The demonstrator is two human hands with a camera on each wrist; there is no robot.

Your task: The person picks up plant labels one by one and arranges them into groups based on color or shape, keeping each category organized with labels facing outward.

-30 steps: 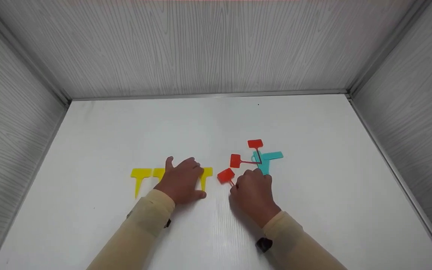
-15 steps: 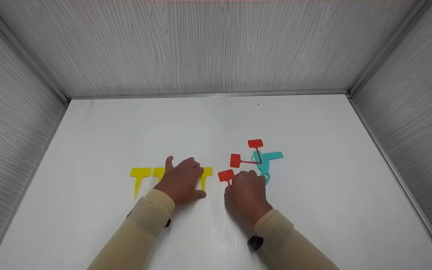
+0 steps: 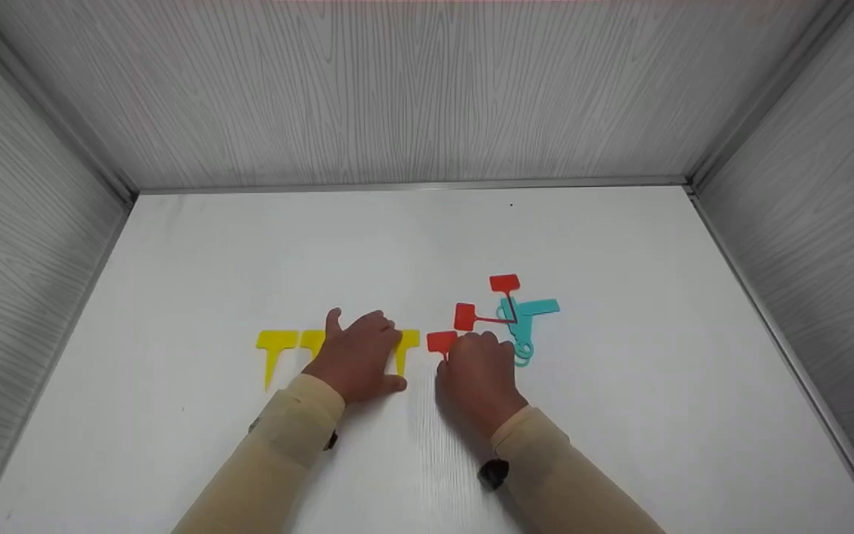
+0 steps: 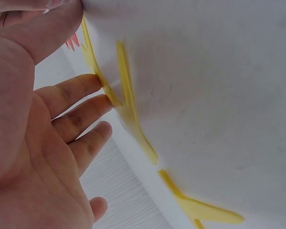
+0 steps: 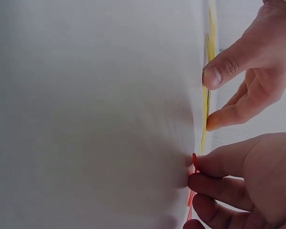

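Resting flat, fingers spread, left hand (image 3: 356, 360) on row of yellow T-shaped plastic tags (image 3: 276, 343); right hand (image 3: 475, 371) fingers pinching nearest red square-headed plastic tag (image 3: 441, 342) on white tabletop (image 3: 620, 415); turquoise plastic tag (image 3: 534, 310) beyond.

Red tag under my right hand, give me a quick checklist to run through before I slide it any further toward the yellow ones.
1. Right hand has the red tag: ok, fingers curl over its stem in the right wrist view; only the head shows from above.
2. Tag free of the pile: ok, it lies apart from the two other red tags and the teal tags.
3. Gap beside the nearest yellow tag: ok, a strip of bare white table separates them.
4. Left hand steadies the yellow row: ok, it rests flat across it.
5. Number of yellow tags under the left hand: cannot tell, the hand covers the middle.
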